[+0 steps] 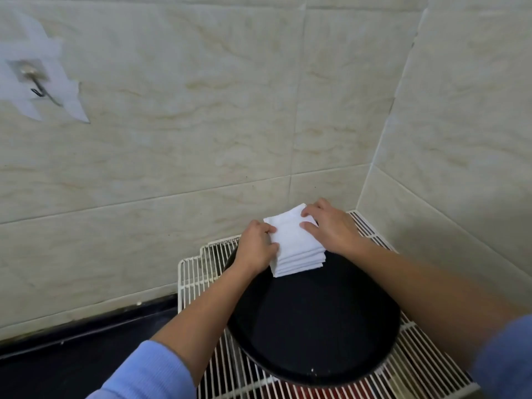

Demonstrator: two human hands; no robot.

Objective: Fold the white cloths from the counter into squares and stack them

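1. On the far rim of the black pan point(316, 326) sits the stack of white cloths point(293, 240). The cloths are folded into squares and lie one on top of the other.
2. Your left hand point(254, 250) grips the left edge of the stack. Its fingers are curled against that side, and the thumb is on the near left corner.
3. Your right hand point(334, 228) lies on the far right corner of the stack. Its fingertips and thumb touch the top cloth. I cannot tell if they pinch the cloth or only press on it.
4. The pan is round and dark. It rests on the white wire rack point(195, 280) and covers most of the middle of it.
5. The rack's far right corner fits into the corner where the two sides of the tiled wall point(201, 110) meet.
6. The dark counter point(72, 355) runs along the wall, just beside the left edge of the rack.
7. A metal hook point(37, 84) is stuck high up on the wall, well apart from the stack, with pale tape around it.
8. Your blue sleeves point(149, 372) are pushed up, so your forearms are bare above the pan.
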